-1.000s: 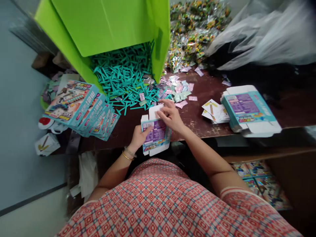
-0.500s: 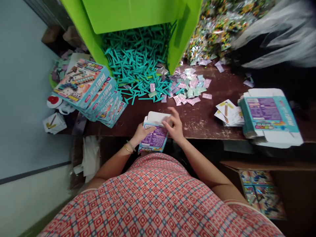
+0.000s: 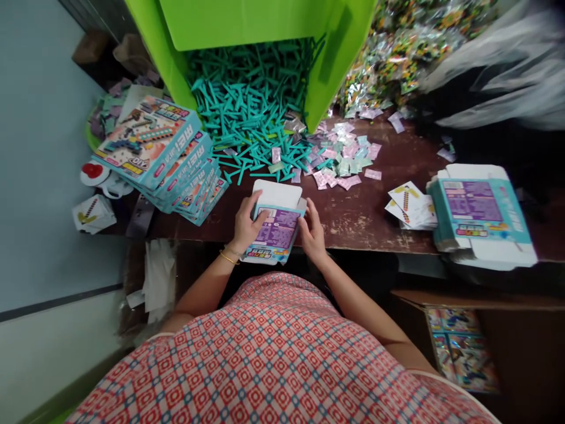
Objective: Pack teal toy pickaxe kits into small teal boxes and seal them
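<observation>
A small purple and blue box (image 3: 277,231) lies at the table's front edge, its printed face up and a white flap raised at its far end. My left hand (image 3: 247,227) grips its left side, thumb on the printed face. At the right side, my right hand (image 3: 312,232) holds the box near its upper corner, fingers bent round the side flap. Teal T-shaped pieces (image 3: 251,118) spill from a green bin (image 3: 247,20) beyond the box. Small pink, green and purple packets (image 3: 344,154) are scattered to the right of them.
Finished-looking boxes (image 3: 150,141) are stacked at the left, near white cards (image 3: 93,213) and a red-topped white container (image 3: 99,175). On the right are more cards (image 3: 410,205) and flattened boxes (image 3: 479,206). Bags of colourful pieces (image 3: 397,59) lie behind. An open carton (image 3: 521,341) stands below.
The box's white far flap now stands out further and the box shows wider. My left hand has shifted up its left side; my right hand has come down onto its right side.
</observation>
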`<state>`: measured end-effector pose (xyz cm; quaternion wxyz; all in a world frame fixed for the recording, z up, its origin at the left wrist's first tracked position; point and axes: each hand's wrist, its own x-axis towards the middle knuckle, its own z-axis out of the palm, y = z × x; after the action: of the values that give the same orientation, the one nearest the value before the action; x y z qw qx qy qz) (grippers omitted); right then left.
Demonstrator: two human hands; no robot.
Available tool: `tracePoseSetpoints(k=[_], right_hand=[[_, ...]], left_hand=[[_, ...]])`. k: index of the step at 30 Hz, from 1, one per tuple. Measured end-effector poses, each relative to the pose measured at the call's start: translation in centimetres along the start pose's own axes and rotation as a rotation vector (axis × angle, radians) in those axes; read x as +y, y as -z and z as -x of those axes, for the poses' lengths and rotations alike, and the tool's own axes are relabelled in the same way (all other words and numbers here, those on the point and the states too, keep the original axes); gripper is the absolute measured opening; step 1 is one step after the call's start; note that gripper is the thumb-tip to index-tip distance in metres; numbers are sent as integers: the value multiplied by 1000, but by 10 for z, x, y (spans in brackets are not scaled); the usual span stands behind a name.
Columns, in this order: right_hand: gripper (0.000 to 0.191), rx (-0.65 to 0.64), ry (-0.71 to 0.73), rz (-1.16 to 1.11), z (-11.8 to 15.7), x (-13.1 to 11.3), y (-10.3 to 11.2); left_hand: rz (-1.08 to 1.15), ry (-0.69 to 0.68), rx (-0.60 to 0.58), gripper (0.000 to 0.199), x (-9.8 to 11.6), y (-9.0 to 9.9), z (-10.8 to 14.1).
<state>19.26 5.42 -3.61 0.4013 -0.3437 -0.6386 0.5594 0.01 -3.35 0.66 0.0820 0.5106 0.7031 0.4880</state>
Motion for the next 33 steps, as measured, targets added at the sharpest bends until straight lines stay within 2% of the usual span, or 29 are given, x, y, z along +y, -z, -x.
tracePoseSetpoints(k=[3, 5, 8, 10, 11, 13, 16, 21, 24, 26, 28, 31, 33], right_hand=[[56, 33, -11, 48, 0, -1, -2], [51, 23, 11, 83, -2, -8, -3], [51, -77, 74, 156, -7, -19, 3], [57, -211, 96, 206, -11, -19, 11], [60, -278, 85, 226, -12, -17, 15], [66, -385, 27, 259, -16, -10, 25], [65, -515, -15, 275, -29, -5, 34], [30, -444, 181, 324, -71, -25, 23], [19, -587, 315, 438, -84, -37, 13], [20, -633, 353, 443, -78, -41, 8], [27, -620, 243, 330, -65, -41, 5], [36, -604, -103, 97, -50, -36, 4], [42, -607, -260, 16, -49, -30, 5]], left_hand=[[10, 8, -8, 48, 11, 4, 7], [73, 78, 17, 45, 19, 3, 8], [229, 330, 76, 36, 22, 0, 7], [427, 558, 125, 19, 20, -2, 8], [552, 664, 123, 23, 18, -2, 9], [789, 832, 29, 33, 15, -1, 11], [933, 972, -134, 18, 14, 0, 11], [852, 1013, -106, 6, 20, -4, 6], [839, 955, -101, 17, 22, -4, 4], [869, 898, -95, 31, 20, -1, 4], [899, 865, -104, 42, 17, 3, 7], [854, 821, -118, 47, 10, 5, 10], [772, 771, -152, 46, 6, 1, 12]])
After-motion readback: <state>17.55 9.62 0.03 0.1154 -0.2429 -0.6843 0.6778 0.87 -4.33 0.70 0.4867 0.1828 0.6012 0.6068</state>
